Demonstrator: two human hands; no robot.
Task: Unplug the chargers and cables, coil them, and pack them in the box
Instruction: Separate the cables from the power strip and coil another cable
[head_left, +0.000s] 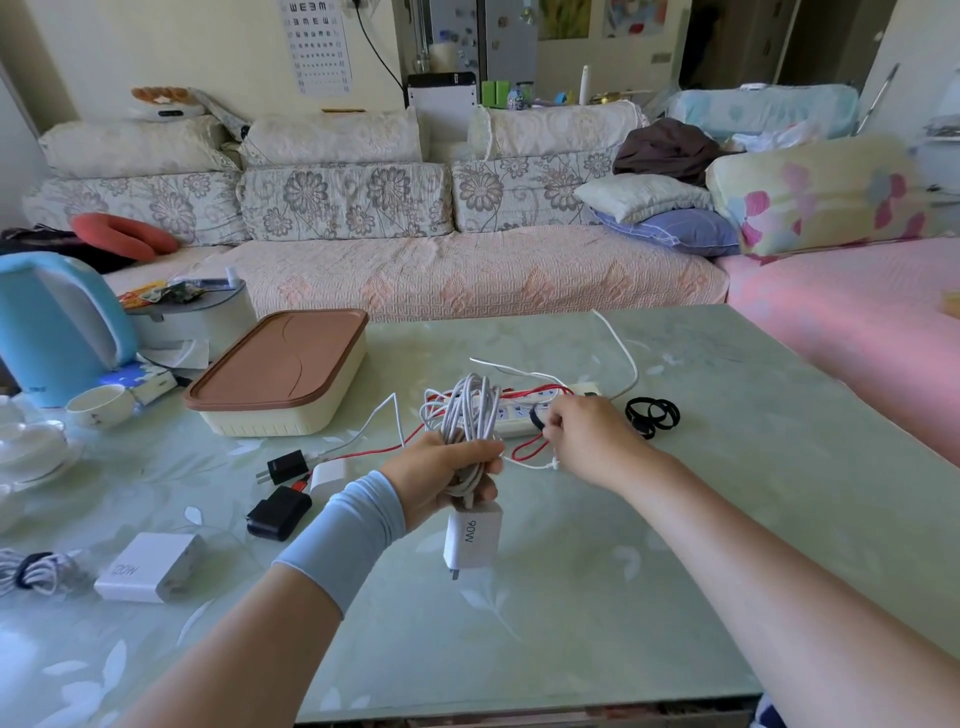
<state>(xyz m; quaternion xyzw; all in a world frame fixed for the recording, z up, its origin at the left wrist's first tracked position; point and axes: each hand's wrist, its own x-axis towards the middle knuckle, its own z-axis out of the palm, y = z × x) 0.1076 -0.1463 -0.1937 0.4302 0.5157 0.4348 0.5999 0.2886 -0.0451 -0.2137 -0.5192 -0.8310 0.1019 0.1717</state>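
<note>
My left hand (449, 475) grips a coiled white cable (467, 410), and its white 90W charger (472, 538) hangs below the fist. My right hand (582, 436) pinches a black band (536, 417) just right of the coil, above the white power strip (524, 413). Red and white cables (524, 449) lie tangled over the strip. The cream box (283, 374) with a brown lid stands closed at the back left. Two black chargers (280, 512), a white 120W charger (150, 566) and a bundled cable (34, 571) lie on the table to the left.
Several black bands (652, 415) lie right of the power strip. A blue kettle (57, 327), a white bowl (101, 405) and dishes crowd the table's left edge. A floral sofa (363, 208) runs behind the glass-topped table (571, 597).
</note>
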